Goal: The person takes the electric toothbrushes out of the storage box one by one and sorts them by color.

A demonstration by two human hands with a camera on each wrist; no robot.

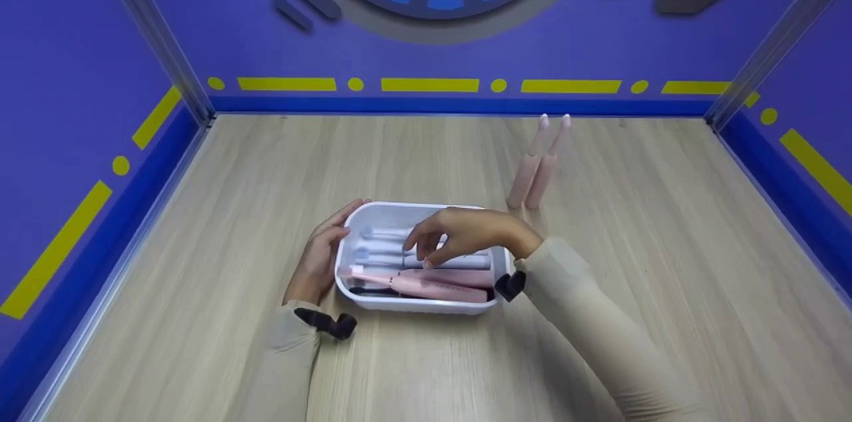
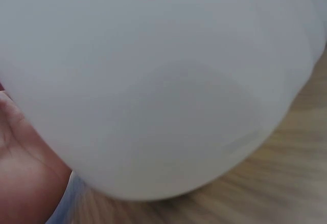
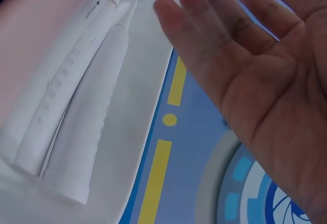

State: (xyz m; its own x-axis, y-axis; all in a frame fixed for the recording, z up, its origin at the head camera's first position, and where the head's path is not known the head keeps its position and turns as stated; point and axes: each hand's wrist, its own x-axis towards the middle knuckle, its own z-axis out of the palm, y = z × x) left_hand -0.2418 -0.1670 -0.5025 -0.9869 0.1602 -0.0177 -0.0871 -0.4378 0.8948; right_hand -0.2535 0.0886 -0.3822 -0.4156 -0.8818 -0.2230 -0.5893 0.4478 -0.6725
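Observation:
A white tray [image 1: 413,306] lies on the wooden table and holds several electric toothbrushes on their sides: white ones [image 1: 383,234] at the back, pink ones [image 1: 439,289] at the front. My left hand [image 1: 319,255] rests against the tray's left wall, fingers lying along it. In the left wrist view that wall [image 2: 163,81] fills the frame, with my palm [image 2: 20,183] at the lower left. My right hand [image 1: 423,252] hovers over the tray, fingertips dipping toward the white brushes. The right wrist view shows the right hand [image 3: 245,65] spread and empty above the white handles [image 3: 76,116].
Two pink toothbrushes [image 1: 536,169] stand upright side by side on the table behind and to the right of the tray. Purple walls with yellow dashes enclose the table on three sides. Bare wood [image 1: 665,209] stretches to the right of the tray.

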